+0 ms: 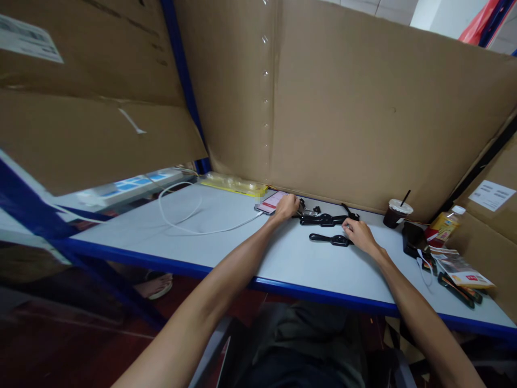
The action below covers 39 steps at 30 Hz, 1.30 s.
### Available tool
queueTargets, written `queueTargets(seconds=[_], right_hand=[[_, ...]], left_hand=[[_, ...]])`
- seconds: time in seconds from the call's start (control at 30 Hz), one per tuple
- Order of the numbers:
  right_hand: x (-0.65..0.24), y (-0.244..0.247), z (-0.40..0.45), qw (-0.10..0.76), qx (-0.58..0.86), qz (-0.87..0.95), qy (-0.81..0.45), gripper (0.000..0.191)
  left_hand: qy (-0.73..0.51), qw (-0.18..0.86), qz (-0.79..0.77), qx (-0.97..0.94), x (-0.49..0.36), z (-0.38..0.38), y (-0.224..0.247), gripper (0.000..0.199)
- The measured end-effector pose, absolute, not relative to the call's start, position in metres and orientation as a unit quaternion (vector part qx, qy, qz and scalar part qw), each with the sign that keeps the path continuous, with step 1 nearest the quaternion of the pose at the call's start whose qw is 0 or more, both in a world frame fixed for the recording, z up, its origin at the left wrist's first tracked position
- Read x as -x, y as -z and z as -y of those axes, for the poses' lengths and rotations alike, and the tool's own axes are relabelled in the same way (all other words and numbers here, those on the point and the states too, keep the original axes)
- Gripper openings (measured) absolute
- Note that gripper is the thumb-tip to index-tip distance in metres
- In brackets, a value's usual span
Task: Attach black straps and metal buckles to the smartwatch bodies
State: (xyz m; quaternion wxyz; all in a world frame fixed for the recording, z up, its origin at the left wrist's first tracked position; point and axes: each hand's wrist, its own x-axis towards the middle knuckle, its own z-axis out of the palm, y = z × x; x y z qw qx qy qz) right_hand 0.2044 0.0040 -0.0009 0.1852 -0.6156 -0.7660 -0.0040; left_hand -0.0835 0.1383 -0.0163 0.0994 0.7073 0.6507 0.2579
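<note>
My left hand (287,207) reaches to the back of the table, beside a phone. Its fingers are bent in among small black and metal parts (310,210), and what they hold, if anything, is hidden. My right hand (359,235) is pinched over the right end of a black spokeshave body (330,240) lying flat near the middle of the table. Whatever is between those fingertips is too small to make out. Just behind lie more black spokeshave bodies (324,219), in a row with their handles overlapping.
A phone (270,203) with a white charging cable (218,233) lies left of my hands. At right stand a dark drink cup (396,214) with a straw and a bottle (444,226), near a packet (460,268) and green-black tools (455,290). Cardboard walls (347,108) enclose the table.
</note>
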Motion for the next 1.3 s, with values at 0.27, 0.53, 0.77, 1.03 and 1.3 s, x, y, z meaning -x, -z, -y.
queueTargets(seconds=[0.27,0.53,0.77,1.03,1.3], right_hand=[[-0.204,0.001,-0.004,0.181,0.615,0.767,0.006,0.018],[-0.203,-0.001,-0.003,0.173,0.620,0.765,0.001,0.020],[-0.203,-0.001,-0.003,0.167,0.622,0.765,0.001,0.020],[-0.207,0.004,-0.007,0.177,0.616,0.767,0.005,0.019],[-0.206,0.003,-0.006,0.195,0.615,0.764,0.002,0.017]], left_hand=[[-0.252,0.097,-0.656,-0.705,0.083,-0.139,0.018,0.031],[-0.239,0.098,-0.660,-0.705,0.082,-0.138,0.018,0.032],[-0.231,0.096,-0.657,-0.711,0.081,-0.137,0.018,0.034],[-0.210,0.078,-0.660,-0.717,0.080,-0.131,0.014,0.038],[-0.173,0.047,-0.658,-0.732,0.079,-0.121,0.013,0.042]])
